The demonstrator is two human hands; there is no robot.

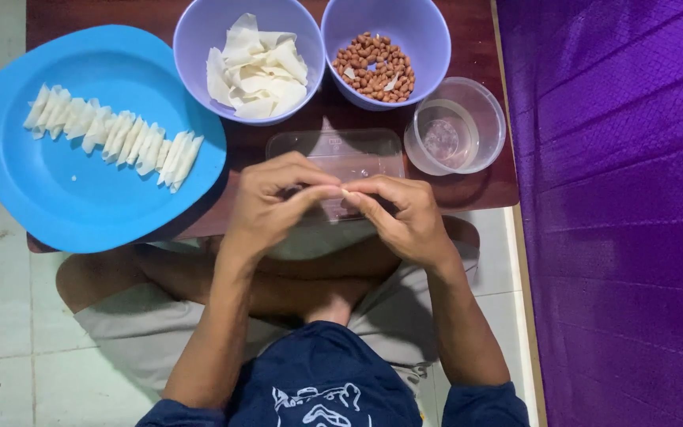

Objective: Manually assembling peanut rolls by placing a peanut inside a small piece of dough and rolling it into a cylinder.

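Observation:
My left hand (274, 204) and my right hand (401, 212) meet fingertip to fingertip above the near edge of a low dark wooden table (476, 178). Between the fingertips they pinch a small pale piece of dough wrapper (345, 192); what is inside it is hidden. Just behind the hands lies a clear flat plastic lid or tray (333, 149). A lilac bowl (199, 47) holds cut white wrapper pieces (256, 69). Another lilac bowl (416, 28) holds peanuts (373, 67).
A blue plate (65, 205) at the left carries a row of several folded white pieces (112, 136) and overhangs the table edge. A clear cup of water (454, 126) stands at the right. Purple cloth (626, 213) covers the right side. My crossed legs rest on white floor tiles.

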